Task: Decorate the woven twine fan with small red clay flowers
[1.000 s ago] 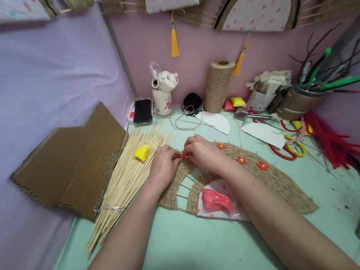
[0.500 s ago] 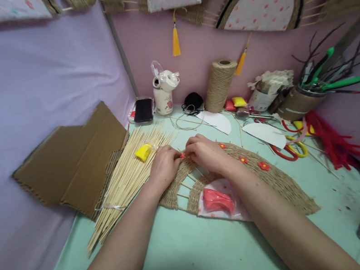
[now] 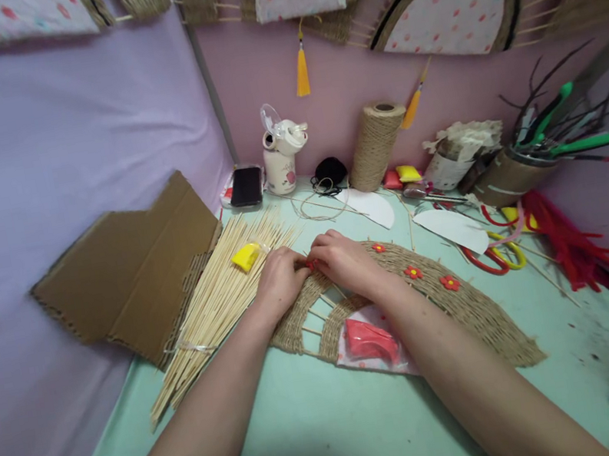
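Right, a two-handed pinch here.
I see the left hand and right hand with fingertips closed on a small red flower atop the woven jute arch. Far right, a brown cardboard tub holds green and black sticks.

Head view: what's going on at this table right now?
A person's left hand and right hand meet at the top of a woven arch lying on the green table, pinching a small red flower there. Three more flowers sit along the arch to the right. A red pack lies in its opening, and a stick bundle lies to the left.
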Motion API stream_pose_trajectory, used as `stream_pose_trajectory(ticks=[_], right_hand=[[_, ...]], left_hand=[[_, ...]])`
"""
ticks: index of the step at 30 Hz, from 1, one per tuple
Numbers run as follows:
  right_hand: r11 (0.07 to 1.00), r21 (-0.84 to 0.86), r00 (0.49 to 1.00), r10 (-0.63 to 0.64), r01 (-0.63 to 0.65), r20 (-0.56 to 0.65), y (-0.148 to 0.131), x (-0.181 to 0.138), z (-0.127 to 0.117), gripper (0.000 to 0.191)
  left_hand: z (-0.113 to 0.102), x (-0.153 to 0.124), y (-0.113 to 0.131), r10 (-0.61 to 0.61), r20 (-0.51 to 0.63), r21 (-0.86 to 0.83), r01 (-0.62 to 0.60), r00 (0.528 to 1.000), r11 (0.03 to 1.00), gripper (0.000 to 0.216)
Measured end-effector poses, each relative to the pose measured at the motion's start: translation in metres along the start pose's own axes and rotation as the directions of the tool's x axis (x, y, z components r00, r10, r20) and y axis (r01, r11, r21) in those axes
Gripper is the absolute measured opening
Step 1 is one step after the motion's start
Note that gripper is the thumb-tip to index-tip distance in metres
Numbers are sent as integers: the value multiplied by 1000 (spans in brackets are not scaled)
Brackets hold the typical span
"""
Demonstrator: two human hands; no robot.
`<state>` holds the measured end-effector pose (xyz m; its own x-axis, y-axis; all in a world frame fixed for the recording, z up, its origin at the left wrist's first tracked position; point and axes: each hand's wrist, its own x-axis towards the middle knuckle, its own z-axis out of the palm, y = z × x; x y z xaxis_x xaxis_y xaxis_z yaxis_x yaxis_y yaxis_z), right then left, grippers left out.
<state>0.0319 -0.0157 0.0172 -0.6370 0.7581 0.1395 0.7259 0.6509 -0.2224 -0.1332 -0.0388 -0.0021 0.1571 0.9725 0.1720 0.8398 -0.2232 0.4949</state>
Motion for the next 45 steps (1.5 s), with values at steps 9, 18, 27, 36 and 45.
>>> stream_pose_trajectory(ticks=[9, 18, 27, 36, 45], right_hand=[[1000, -17, 1000, 12, -11, 10, -1, -1, -3, 14], [998, -42, 999, 43, -41, 29, -1, -3, -7, 13], [996, -55, 996, 78, -76, 37, -6, -2, -11, 14], [996, -46, 996, 78, -76, 31, -4, -4, -8, 13], [996, -45, 996, 84, -82, 42, -4, -3, -8, 13]], left_hand=[[-3, -1, 3, 9, 19, 33, -9, 1000, 999, 14], [-5, -3, 7, 13, 16, 66, -14, 1000, 998, 15], [-8, -5, 11, 27, -12, 73, -26, 1000, 997, 13], [-1, -5, 9, 45, -15, 66, -44, 999, 997, 8], [-6, -9, 15, 56, -17, 99, -54, 998, 994, 12]])
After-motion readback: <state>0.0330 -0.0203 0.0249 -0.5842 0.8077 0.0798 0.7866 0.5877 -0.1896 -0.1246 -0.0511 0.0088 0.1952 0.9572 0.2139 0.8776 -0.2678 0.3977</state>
